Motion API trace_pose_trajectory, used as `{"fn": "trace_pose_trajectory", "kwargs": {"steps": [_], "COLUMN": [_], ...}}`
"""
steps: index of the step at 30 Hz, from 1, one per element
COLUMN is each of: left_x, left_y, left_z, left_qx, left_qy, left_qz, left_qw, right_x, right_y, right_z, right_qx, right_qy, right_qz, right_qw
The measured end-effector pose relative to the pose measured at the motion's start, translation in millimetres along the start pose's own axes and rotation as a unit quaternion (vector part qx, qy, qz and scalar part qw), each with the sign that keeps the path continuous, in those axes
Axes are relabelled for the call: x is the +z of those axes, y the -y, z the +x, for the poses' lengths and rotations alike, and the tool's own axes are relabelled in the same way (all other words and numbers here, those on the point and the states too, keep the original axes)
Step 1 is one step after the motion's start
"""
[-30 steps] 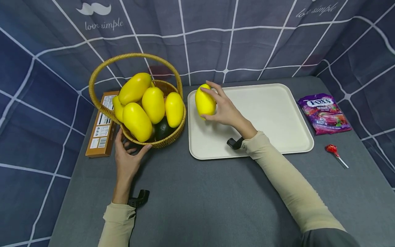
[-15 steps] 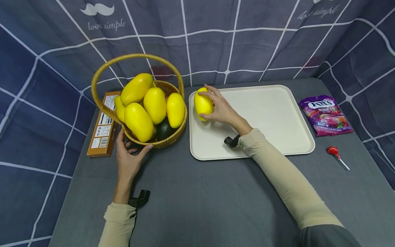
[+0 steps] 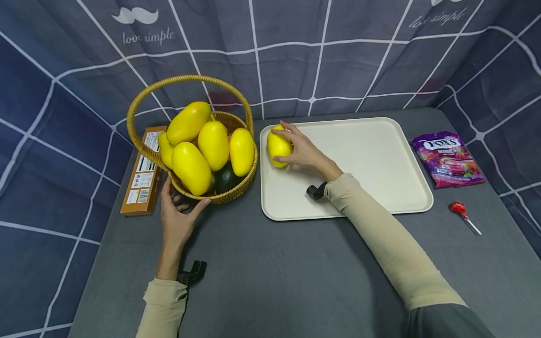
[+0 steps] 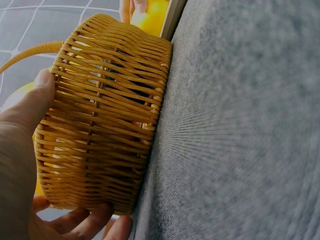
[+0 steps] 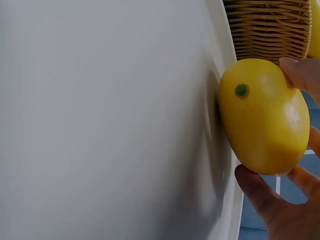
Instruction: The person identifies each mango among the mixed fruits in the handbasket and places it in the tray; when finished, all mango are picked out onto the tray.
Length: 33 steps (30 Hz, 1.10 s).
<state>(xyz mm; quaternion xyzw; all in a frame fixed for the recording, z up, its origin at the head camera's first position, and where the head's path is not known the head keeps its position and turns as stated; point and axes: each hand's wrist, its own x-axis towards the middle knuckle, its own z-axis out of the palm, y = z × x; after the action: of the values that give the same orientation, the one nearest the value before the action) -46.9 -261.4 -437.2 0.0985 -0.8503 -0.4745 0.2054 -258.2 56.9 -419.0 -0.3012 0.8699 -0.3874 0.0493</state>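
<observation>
Near the left end of the cream tray [image 3: 346, 188], my right hand [image 3: 305, 148] holds a yellow mango [image 3: 279, 146] between thumb and fingers. A green stem spot shows on this mango [image 5: 262, 117] in the right wrist view, close over the tray surface. My left hand [image 3: 177, 220] grips the front left of a wicker basket [image 3: 236, 190]. Seen from the left wrist, the thumb lies at the rim of the basket [image 4: 105, 115] and the fingers reach round its side. Several yellow mangoes [image 3: 192, 168] fill the basket, with a dark green avocado-like fruit [image 3: 226, 179] among them.
An orange-brown box [image 3: 142, 188] lies left of the basket, partly behind it. Right of the tray are a purple Fox's candy bag [image 3: 449, 159] and a red lollipop [image 3: 458, 208]. The basket's tall handle [image 3: 190, 80] arches over the fruit. A gridded curtain [image 3: 287, 70] closes the back.
My right hand has lowered the mango slightly toward the tray's left end. My left hand keeps its grip on the basket, which stays in place. The head view has shifted a little.
</observation>
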Motion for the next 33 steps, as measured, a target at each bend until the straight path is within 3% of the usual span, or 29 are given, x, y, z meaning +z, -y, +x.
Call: {"fn": "trace_pose_trajectory", "kwargs": {"steps": [14,33], "left_x": [0.5,-0.3], "left_y": [-1.3,0.6], "left_z": [0.0,0.5], "left_qx": [0.005,0.001], "left_qy": [0.001,0.001], "left_qz": [-0.005,-0.002], "left_qw": [1.0,1.0], "right_x": [-1.2,0.7], "right_y": [1.0,-1.4], "right_z": [3.2,0.6], "right_qx": [0.016,0.019], "right_qy": [0.032,0.033], "right_qz": [-0.024,-0.021], "right_qw": [0.999,0.999]}}
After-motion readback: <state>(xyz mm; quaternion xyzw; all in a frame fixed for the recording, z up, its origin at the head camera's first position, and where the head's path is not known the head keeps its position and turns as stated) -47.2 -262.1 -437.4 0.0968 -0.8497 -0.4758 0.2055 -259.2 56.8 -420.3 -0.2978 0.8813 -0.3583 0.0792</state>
